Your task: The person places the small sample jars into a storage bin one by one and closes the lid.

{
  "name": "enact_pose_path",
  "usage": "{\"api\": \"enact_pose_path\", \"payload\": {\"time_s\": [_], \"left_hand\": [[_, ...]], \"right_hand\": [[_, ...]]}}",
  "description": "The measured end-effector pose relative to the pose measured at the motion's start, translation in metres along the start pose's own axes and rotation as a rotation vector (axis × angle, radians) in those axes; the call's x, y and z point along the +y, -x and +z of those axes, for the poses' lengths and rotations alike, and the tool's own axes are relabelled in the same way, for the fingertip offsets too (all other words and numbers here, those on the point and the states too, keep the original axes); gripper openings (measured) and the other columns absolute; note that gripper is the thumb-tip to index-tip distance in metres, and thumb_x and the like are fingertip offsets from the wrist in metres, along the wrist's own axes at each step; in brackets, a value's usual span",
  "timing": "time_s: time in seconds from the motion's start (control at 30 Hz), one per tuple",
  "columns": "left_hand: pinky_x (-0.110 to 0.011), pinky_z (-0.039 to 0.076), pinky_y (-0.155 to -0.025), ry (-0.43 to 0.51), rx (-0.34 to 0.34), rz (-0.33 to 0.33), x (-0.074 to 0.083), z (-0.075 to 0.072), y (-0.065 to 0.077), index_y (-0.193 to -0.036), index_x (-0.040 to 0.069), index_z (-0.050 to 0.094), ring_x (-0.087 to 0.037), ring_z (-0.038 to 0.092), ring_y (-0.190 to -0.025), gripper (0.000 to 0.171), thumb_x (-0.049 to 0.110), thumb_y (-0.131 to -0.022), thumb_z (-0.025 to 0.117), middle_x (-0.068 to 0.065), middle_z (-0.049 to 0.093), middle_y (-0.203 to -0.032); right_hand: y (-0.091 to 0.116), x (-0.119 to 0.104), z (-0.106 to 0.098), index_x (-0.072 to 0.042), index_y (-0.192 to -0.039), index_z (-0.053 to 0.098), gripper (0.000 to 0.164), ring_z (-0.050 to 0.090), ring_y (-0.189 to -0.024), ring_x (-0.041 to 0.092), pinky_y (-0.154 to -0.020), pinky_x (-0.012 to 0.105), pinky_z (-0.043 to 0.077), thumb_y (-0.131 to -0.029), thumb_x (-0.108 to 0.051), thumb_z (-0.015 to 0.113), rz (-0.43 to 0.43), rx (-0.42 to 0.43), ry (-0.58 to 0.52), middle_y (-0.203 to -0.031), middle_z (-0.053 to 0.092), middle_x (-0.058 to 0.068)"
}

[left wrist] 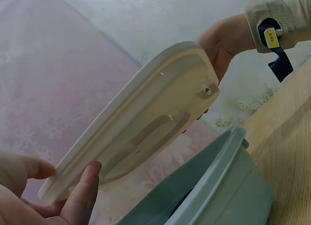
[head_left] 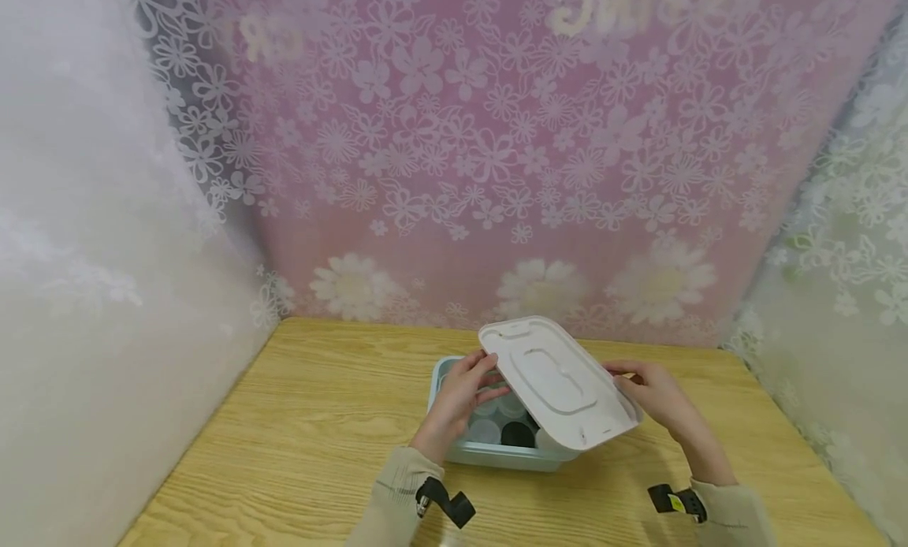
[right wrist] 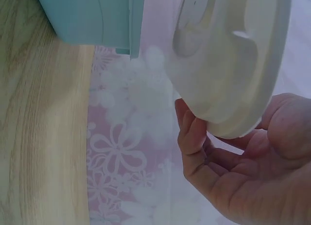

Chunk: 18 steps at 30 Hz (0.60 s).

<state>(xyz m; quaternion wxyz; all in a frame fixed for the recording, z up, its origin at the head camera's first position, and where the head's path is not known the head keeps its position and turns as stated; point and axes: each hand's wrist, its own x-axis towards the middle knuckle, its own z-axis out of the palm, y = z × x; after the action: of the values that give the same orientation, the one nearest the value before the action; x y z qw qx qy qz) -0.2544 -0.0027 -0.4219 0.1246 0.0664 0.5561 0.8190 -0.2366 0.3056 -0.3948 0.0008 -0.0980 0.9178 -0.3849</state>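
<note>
A white plastic lid (head_left: 560,381) is held tilted above a light blue storage box (head_left: 496,455), partly covering its right side. My left hand (head_left: 459,397) pinches the lid's left edge; in the left wrist view the thumb and fingers (left wrist: 87,191) lie on both sides of its rim. At the opposite edge my right hand (head_left: 656,393) grips the lid, and its curled fingers (right wrist: 192,137) show under the rim in the right wrist view. Inside the box stand several round-topped containers, with a black one (head_left: 518,434) beside clear or whitish ones (head_left: 485,431). The lid hides the rest.
The box stands on a wood-grain table (head_left: 319,405). A pink flowered curtain (head_left: 461,176) hangs behind the table's back edge, with pale sheets on the left (head_left: 106,255) and right (head_left: 844,295). Black straps with small devices sit on both wrists.
</note>
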Motion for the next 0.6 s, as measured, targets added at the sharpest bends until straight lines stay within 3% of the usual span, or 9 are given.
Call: {"api": "enact_pose_path", "payload": {"time_s": [0.2, 0.33, 0.47, 0.6], "left_hand": [[-0.035, 0.06, -0.089, 0.006, 0.004, 0.017, 0.001, -0.001, -0.001, -0.143, -0.005, 0.048, -0.016, 0.068, -0.098, 0.045, 0.02, -0.106, 0.054, -0.015, 0.062, -0.125], [-0.034, 0.06, -0.087, 0.04, 0.024, 0.038, 0.003, -0.004, -0.004, -0.138, -0.007, 0.05, -0.015, 0.067, -0.094, 0.041, 0.019, -0.106, 0.053, -0.012, 0.062, -0.119], [-0.031, 0.061, -0.083, 0.076, 0.076, 0.084, 0.005, -0.007, -0.007, -0.128, -0.008, 0.053, -0.014, 0.067, -0.091, 0.032, 0.016, -0.106, 0.052, -0.008, 0.061, -0.11], [-0.033, 0.061, -0.085, 0.097, 0.146, 0.144, 0.006, -0.01, -0.009, -0.133, -0.008, 0.049, -0.017, 0.065, -0.095, 0.035, 0.014, -0.106, 0.05, -0.011, 0.059, -0.114]], "right_hand": [[-0.001, 0.001, 0.001, 0.006, -0.141, 0.055, 0.041, 0.063, -0.094, 0.025, -0.071, 0.034, 0.053, -0.108, -0.019, 0.05, 0.01, 0.032, -0.041, -0.121, 0.063, 0.027], [-0.003, 0.002, 0.001, 0.001, -0.144, 0.054, 0.046, 0.064, -0.105, 0.02, -0.083, 0.036, 0.053, -0.109, -0.028, 0.048, -0.014, 0.048, -0.101, -0.135, 0.059, 0.027], [-0.003, 0.004, -0.001, 0.004, -0.149, 0.046, 0.054, 0.063, -0.106, 0.006, -0.089, 0.032, 0.055, -0.111, -0.034, 0.042, -0.053, 0.053, -0.242, -0.141, 0.055, 0.025], [-0.005, 0.008, 0.0, 0.01, -0.153, 0.035, 0.059, 0.067, -0.101, 0.007, -0.089, 0.024, 0.057, -0.111, -0.032, 0.04, -0.09, 0.047, -0.432, -0.131, 0.061, 0.008]]}}
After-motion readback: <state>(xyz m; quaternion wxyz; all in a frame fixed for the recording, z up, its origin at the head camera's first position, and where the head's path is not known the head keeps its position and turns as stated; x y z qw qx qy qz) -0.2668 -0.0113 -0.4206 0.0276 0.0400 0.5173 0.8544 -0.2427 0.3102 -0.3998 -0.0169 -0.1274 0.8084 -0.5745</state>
